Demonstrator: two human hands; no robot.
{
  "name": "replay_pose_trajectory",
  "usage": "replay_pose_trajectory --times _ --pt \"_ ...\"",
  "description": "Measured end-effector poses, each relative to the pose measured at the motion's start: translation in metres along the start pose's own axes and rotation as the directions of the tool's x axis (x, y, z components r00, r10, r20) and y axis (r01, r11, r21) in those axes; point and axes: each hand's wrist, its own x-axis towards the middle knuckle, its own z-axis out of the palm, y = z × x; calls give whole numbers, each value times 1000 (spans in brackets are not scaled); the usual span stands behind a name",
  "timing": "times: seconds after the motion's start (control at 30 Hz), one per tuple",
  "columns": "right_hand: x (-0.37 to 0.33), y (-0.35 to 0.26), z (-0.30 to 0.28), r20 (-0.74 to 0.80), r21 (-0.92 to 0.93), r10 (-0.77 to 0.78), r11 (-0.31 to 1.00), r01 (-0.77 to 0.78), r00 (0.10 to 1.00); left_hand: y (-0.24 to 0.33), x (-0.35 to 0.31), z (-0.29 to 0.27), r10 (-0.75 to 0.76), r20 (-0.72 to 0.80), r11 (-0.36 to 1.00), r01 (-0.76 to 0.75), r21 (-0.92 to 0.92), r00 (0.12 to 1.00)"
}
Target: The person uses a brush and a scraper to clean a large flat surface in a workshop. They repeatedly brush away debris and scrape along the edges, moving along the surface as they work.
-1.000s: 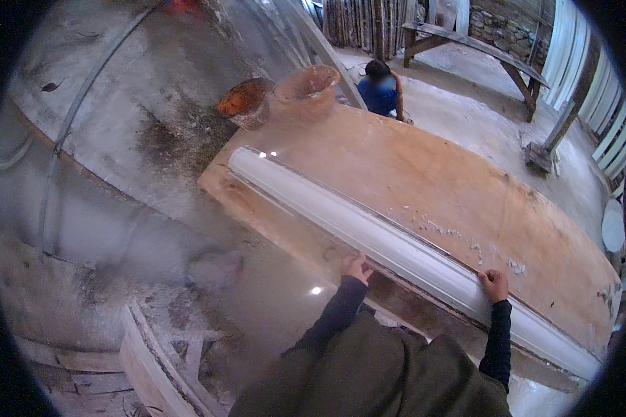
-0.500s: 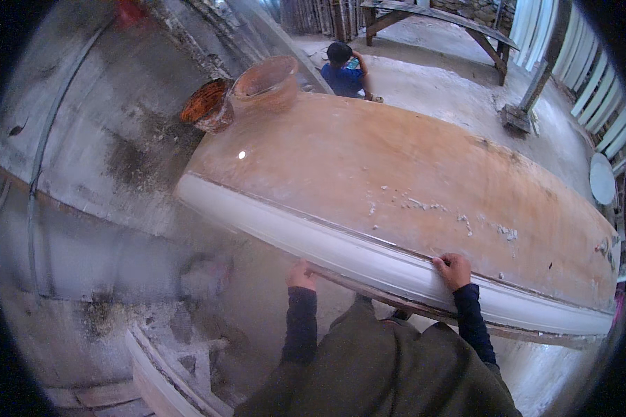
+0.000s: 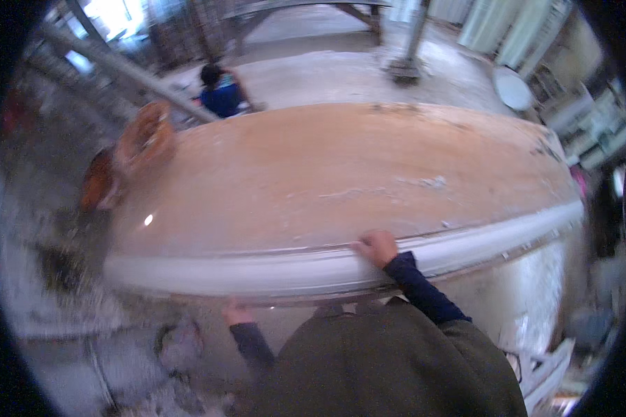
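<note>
One long white strip lies along the near edge of the big orange-brown table in our head view; a second ago it was on a slant, with its left end farther in on the top; now it runs across in front of us, and our view has turned too; that means, we think, that the strip is close to us, where both our hands can reach it. Our right hand is curled closed on its far edge; our left hand is blurry by its near edge, so we cannot tell if it grips. White crumbs lie behind the strip; an orange pot stands at the far left; a person in blue is past the table.
</note>
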Motion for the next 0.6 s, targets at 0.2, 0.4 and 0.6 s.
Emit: replay_pose_trajectory --times 0.2,0.4,0.6 --pt "-4 -3 -7 -42 20 -35 999 36 998 -3 6 -5 32 81 995 -25 -94 996" --pt "-57 10 -70 -452 139 41 990 24 891 -6 -4 4 59 -76 990 -68 -124 995" --pt "-189 120 -153 -765 148 237 970 -194 599 -14 -56 68 738 -334 662 -536 524 586"
